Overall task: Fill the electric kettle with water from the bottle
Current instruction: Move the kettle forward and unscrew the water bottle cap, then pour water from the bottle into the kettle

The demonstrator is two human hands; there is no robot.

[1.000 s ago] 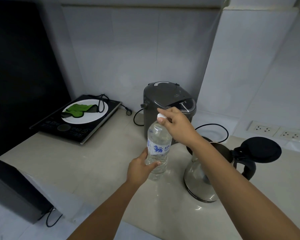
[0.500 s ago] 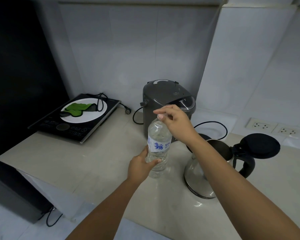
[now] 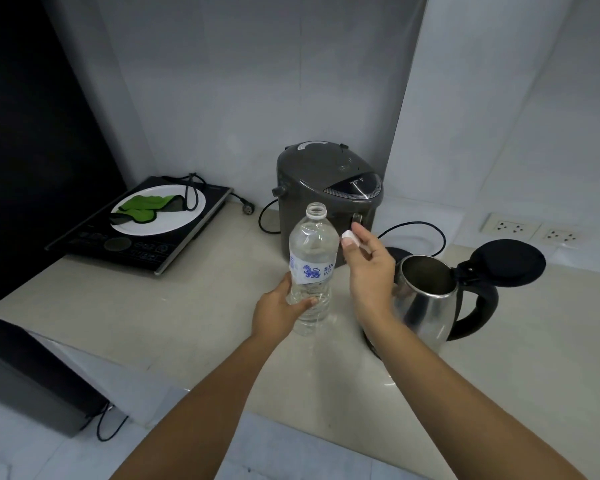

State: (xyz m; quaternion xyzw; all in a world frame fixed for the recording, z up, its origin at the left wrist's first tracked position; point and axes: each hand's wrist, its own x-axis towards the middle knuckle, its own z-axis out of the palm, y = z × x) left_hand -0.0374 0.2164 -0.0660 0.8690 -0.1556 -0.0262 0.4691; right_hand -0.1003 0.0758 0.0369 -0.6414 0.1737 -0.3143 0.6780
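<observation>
A clear plastic water bottle (image 3: 313,251) with a blue-printed label stands upright on the counter, its mouth uncapped. My left hand (image 3: 281,311) grips its lower body. My right hand (image 3: 368,268) is just right of the bottle and pinches the white cap (image 3: 347,236) between its fingertips. The steel electric kettle (image 3: 426,303) with a black handle stands to the right, partly behind my right wrist. Its black lid (image 3: 508,261) is flipped open and the inside looks dark.
A grey thermo pot (image 3: 326,188) stands behind the bottle, with black cords trailing on the counter (image 3: 187,306). An induction hob (image 3: 142,223) at the left carries a white plate with green cloths. Wall sockets (image 3: 530,230) sit at the right. A dark appliance (image 3: 21,372) stands below the counter edge.
My right hand has lifted the white cap off the bottle and moved it down to the right. The bottle's mouth now shows open. My left hand still holds the bottle.
</observation>
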